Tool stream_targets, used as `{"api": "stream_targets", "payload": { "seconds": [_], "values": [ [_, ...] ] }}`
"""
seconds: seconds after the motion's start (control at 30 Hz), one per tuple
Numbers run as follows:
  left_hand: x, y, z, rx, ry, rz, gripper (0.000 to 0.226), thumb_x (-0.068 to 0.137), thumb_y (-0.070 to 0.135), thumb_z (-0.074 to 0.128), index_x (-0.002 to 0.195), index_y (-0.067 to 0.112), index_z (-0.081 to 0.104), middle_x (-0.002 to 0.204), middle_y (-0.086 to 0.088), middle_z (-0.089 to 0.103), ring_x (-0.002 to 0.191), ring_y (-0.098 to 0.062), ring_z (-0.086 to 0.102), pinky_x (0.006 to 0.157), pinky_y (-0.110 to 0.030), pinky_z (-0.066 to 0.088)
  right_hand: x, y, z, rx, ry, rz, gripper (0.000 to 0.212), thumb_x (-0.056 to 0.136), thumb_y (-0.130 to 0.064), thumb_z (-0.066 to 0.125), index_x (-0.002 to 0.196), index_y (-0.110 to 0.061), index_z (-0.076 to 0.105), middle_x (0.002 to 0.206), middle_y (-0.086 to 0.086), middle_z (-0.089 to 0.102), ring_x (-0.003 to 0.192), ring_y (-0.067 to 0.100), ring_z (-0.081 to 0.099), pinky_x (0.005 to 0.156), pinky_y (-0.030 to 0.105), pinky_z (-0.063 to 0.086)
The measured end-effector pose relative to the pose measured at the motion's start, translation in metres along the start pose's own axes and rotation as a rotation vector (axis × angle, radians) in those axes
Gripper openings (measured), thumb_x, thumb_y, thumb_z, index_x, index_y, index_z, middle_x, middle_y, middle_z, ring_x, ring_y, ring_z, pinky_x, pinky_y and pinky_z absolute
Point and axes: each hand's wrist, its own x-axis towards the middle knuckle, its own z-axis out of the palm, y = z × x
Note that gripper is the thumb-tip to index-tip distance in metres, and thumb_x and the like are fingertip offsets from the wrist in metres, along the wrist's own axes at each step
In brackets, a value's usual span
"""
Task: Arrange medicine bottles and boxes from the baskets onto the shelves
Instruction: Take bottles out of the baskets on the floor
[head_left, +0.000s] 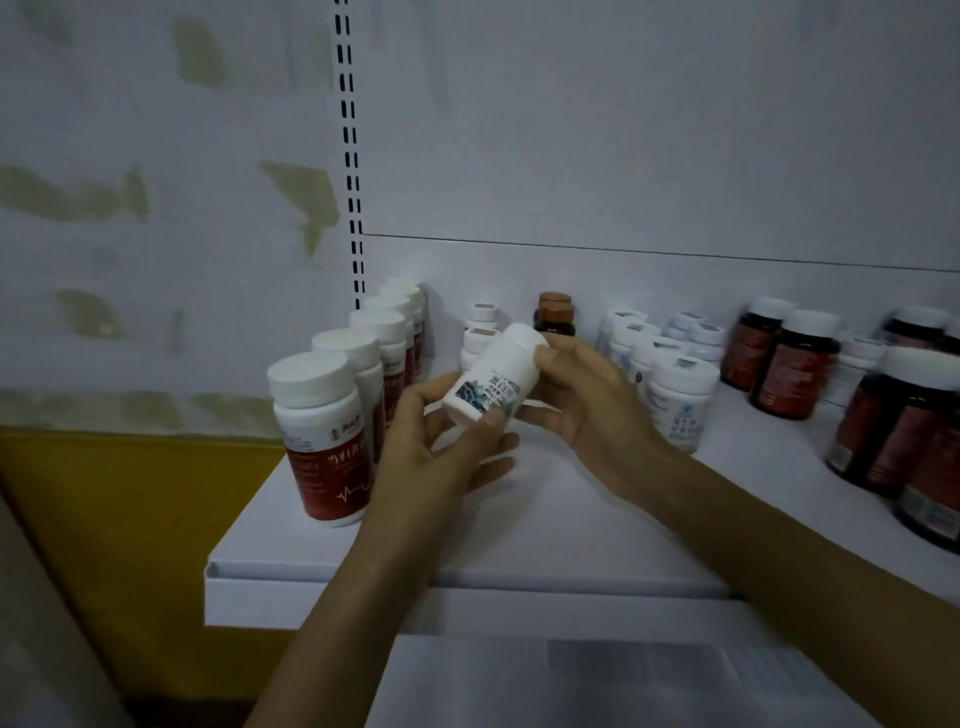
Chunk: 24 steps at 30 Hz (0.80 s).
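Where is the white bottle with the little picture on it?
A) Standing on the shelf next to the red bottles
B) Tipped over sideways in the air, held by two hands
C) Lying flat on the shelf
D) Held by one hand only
B: the white bottle is tilted above the shelf, with the left hand gripping its bottom end and the right hand holding its cap end.

Shelf (545, 525): white.
Left: red-label bottles (324, 447), upright in a row, front to back.
Middle: white bottles (680, 389); brown-cap bottles (556, 316) at back.
Right: dark bottles (792, 366), white-capped.
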Motion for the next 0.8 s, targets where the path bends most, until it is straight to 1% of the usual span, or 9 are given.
{"api": "stream_targets", "payload": {
  "seconds": [0.07, 0.13, 0.23, 0.33, 0.47, 0.57, 0.67, 0.73, 0.8],
  "values": [
    [0.000, -0.003, -0.001, 0.108, 0.008, 0.068, 0.044, 0.080, 0.007, 0.069, 0.118, 0.020, 0.050, 0.119, 0.001, 0.061, 0.093, -0.012, 0.069, 0.075, -0.030, 0.058, -0.002, 0.004, 0.001, -0.011, -0.059, 0.037, 0.040, 0.084, -0.023, 0.067, 0.120, -0.009, 0.056, 0.113, 0.015, 0.066, 0.102, 0.027, 0.067, 0.076, 0.036, 0.057],
    [0.000, -0.004, -0.002, 0.165, 0.015, 0.125, 0.047, 0.077, 0.007, 0.072, 0.117, 0.019, 0.051, 0.119, 0.003, 0.060, 0.095, -0.009, 0.067, 0.077, -0.030, 0.058, -0.003, 0.003, 0.001, -0.020, -0.101, 0.022, 0.042, 0.079, -0.022, 0.066, 0.118, -0.012, 0.057, 0.108, 0.009, 0.068, 0.101, 0.024, 0.068, 0.076, 0.034, 0.057],
    [-0.001, -0.004, 0.000, 0.136, 0.006, 0.122, 0.054, 0.072, 0.026, 0.070, 0.122, 0.022, 0.050, 0.117, 0.004, 0.061, 0.096, -0.010, 0.067, 0.076, -0.026, 0.057, -0.005, -0.001, 0.002, 0.023, -0.150, -0.005, 0.039, 0.076, -0.019, 0.062, 0.115, -0.015, 0.058, 0.103, 0.004, 0.070, 0.098, 0.023, 0.068, 0.075, 0.033, 0.057],
    [-0.002, -0.002, 0.002, 0.071, -0.041, 0.037, 0.059, 0.072, 0.042, 0.058, 0.127, 0.020, 0.052, 0.116, 0.000, 0.064, 0.097, -0.012, 0.068, 0.075, -0.023, 0.057, -0.006, -0.001, 0.002, 0.007, -0.179, -0.017, 0.043, 0.077, -0.018, 0.062, 0.119, -0.015, 0.055, 0.106, 0.003, 0.070, 0.100, 0.023, 0.068, 0.076, 0.032, 0.057],
    [-0.002, -0.002, -0.001, 0.083, -0.030, 0.040, 0.059, 0.068, 0.038, 0.063, 0.122, 0.015, 0.055, 0.110, -0.001, 0.067, 0.095, -0.013, 0.069, 0.074, -0.022, 0.056, -0.007, -0.001, 0.003, -0.016, -0.218, -0.018, 0.045, 0.076, -0.014, 0.062, 0.120, -0.018, 0.054, 0.107, 0.000, 0.071, 0.100, 0.021, 0.068, 0.075, 0.030, 0.057],
    [-0.003, -0.004, -0.001, 0.196, -0.027, 0.073, 0.051, 0.071, 0.030, 0.070, 0.116, 0.015, 0.052, 0.108, 0.001, 0.065, 0.090, -0.002, 0.066, 0.072, -0.017, 0.054, -0.010, 0.000, 0.004, -0.109, -0.218, -0.043, 0.047, 0.074, -0.014, 0.064, 0.119, -0.023, 0.053, 0.114, 0.002, 0.066, 0.103, 0.019, 0.067, 0.075, 0.029, 0.057],
    [-0.004, -0.007, -0.002, 0.289, -0.022, 0.161, 0.042, 0.076, 0.015, 0.074, 0.111, 0.014, 0.051, 0.101, 0.008, 0.062, 0.083, 0.005, 0.062, 0.067, -0.010, 0.050, -0.017, -0.006, 0.009, -0.259, -0.197, -0.105, 0.044, 0.074, -0.013, 0.065, 0.114, -0.026, 0.052, 0.112, -0.005, 0.061, 0.099, 0.008, 0.067, 0.071, 0.023, 0.056],
    [-0.005, -0.007, -0.004, 0.281, -0.065, 0.192, 0.041, 0.075, 0.012, 0.074, 0.109, 0.014, 0.051, 0.099, 0.009, 0.062, 0.084, 0.002, 0.063, 0.070, -0.012, 0.051, -0.027, -0.010, 0.014, -0.346, -0.153, -0.138, 0.041, 0.079, -0.007, 0.064, 0.112, -0.027, 0.050, 0.107, -0.011, 0.061, 0.095, 0.001, 0.066, 0.068, 0.018, 0.054],
    [-0.007, -0.007, -0.007, 0.250, -0.164, 0.214, 0.040, 0.075, 0.011, 0.074, 0.108, 0.015, 0.052, 0.099, 0.008, 0.064, 0.086, -0.001, 0.064, 0.071, -0.014, 0.052, -0.043, -0.012, 0.017, -0.419, -0.029, -0.189, 0.040, 0.079, -0.008, 0.065, 0.110, -0.028, 0.050, 0.105, -0.014, 0.059, 0.094, -0.002, 0.066, 0.068, 0.015, 0.053]
  ]
}}
